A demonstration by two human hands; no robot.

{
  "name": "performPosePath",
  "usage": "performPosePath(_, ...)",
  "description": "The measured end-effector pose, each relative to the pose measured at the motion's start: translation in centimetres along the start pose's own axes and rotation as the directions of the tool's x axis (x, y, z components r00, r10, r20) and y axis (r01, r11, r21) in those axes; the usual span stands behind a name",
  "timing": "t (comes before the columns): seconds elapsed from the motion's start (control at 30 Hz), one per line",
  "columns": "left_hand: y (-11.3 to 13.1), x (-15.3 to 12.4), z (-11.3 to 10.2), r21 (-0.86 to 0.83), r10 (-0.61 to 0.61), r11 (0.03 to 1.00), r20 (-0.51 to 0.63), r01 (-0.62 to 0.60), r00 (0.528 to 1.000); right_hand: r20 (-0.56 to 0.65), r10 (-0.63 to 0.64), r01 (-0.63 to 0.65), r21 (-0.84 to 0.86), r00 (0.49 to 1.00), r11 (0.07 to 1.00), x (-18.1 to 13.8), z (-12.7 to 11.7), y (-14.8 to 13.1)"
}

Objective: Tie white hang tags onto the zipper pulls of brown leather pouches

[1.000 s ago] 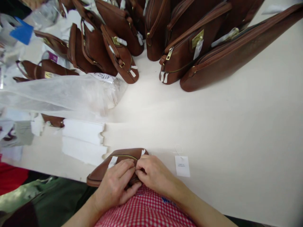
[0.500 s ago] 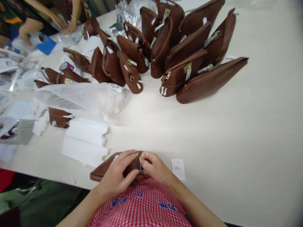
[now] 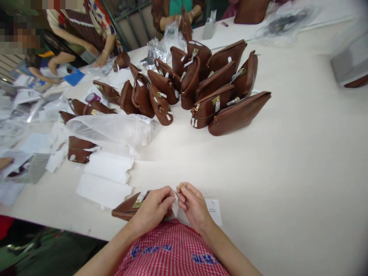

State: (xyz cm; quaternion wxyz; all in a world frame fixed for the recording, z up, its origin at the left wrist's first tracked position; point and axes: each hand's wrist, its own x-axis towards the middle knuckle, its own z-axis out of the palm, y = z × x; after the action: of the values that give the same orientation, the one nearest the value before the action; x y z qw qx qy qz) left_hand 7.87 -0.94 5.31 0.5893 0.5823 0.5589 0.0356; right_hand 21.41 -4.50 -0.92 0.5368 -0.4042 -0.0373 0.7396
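A brown leather handbag [image 3: 126, 207] lies at the table's near edge, partly hidden by my left hand [image 3: 155, 209]. That hand's fingers are closed in a pinch on a small white slip [image 3: 175, 207], which hangs between my hands just in front of the checked apron. My right hand [image 3: 193, 205] is raised beside it, thumb and fingertips pressed together; what they grip is too small to make out. Right of that hand lies a white printed tag [image 3: 215, 211] with a thin string, partly covered by my wrist.
Several brown handbags [image 3: 215, 78] stand upright across the table. A clear plastic bag [image 3: 106, 128] and white paper sheets [image 3: 107, 178] lie to the left. Co-workers' hands [image 3: 100, 59] are busy at the far left. A grey bin [image 3: 349, 61] stands at the right.
My left hand has gone from spread over the handbag to a pinch. My right hand has come away from the handbag's end. The white slip now shows between them. The view has tilted up.
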Motion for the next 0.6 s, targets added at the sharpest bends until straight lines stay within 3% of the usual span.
performPosePath(0.07, 0.3, -0.4, 0.1, -0.025, 0.027, 0.999, 0.011, -0.027, 1.0, -0.035, 0.0, 0.007, 0.181, 0.999, 0.983, 0.0, 0.0, -0.3)
performPosePath(0.17, 0.6, -0.7, 0.9, -0.048, 0.0, 0.999, 0.08, 0.004, 0.997, -0.008, -0.074, 0.074, 0.242, 0.997, 0.967, -0.2, -0.1, -0.5)
performPosePath(0.27, 0.3, -0.7, 2.0, -0.109, -0.015, 0.994, 0.122, 0.029, 0.992, 0.098, -0.124, 0.104, 0.192, 0.987, 0.976, -0.6, 0.0, -0.5)
performPosePath(0.4, -0.3, -0.5, 2.7, -0.205, 0.039, 0.978, -0.002, -0.039, 0.999, 0.135, -0.176, 0.152, 0.168, 0.975, 0.974, -0.9, -0.4, -0.8)
performPosePath(0.5, -0.7, -0.6, 2.5, -0.327, 0.005, 0.945, 0.005, -0.003, 1.0, 0.118, -0.121, 0.104, 0.14, 0.986, 0.985, -1.1, -1.3, -1.2)
performPosePath(0.6, -0.9, -0.8, 2.3, -0.4, 0.018, 0.916, 0.02, -0.008, 1.0, 0.085, -0.026, 0.03, -0.045, 0.996, 0.999, -1.2, -2.5, -1.1)
